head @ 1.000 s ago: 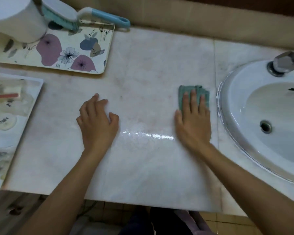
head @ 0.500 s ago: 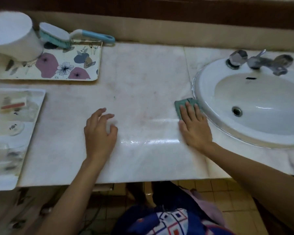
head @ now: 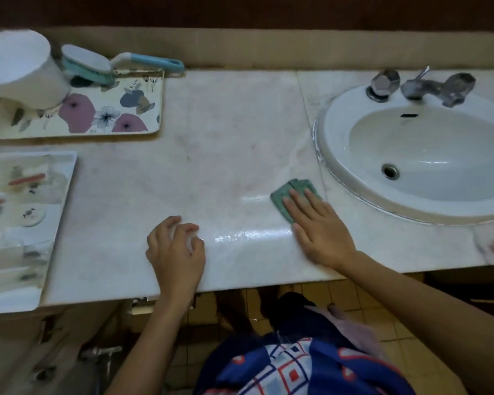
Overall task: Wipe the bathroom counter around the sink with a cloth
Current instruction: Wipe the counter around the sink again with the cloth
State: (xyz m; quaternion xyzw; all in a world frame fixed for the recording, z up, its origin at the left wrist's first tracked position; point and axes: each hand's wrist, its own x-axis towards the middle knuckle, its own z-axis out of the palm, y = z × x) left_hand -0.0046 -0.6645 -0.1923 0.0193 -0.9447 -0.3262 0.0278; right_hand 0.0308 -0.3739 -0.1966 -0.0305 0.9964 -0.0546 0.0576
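Note:
A pale marble counter (head: 226, 138) runs across the view, with a white oval sink (head: 334, 155) set in at the right. A folded green cloth (head: 281, 196) lies flat on the counter just left of the sink rim. My right hand (head: 317, 226) presses down on the cloth with its fingers spread flat, covering its near half. My left hand (head: 174, 252) rests on the counter near the front edge, fingers curled and apart, holding nothing. A wet shiny streak (head: 248, 233) lies between the two hands.
A flowered tray (head: 111, 115) stands at the back left with a white jug (head: 17, 69) and a blue-handled scrub brush (head: 103, 62). A clear tray (head: 20, 201) of small items sits at the far left. Chrome taps (head: 422, 85) stand behind the sink.
My right hand has slid the cloth from beside the sink rim toward the front and slightly left. My left hand has curled its fingers and drawn back toward the front edge.

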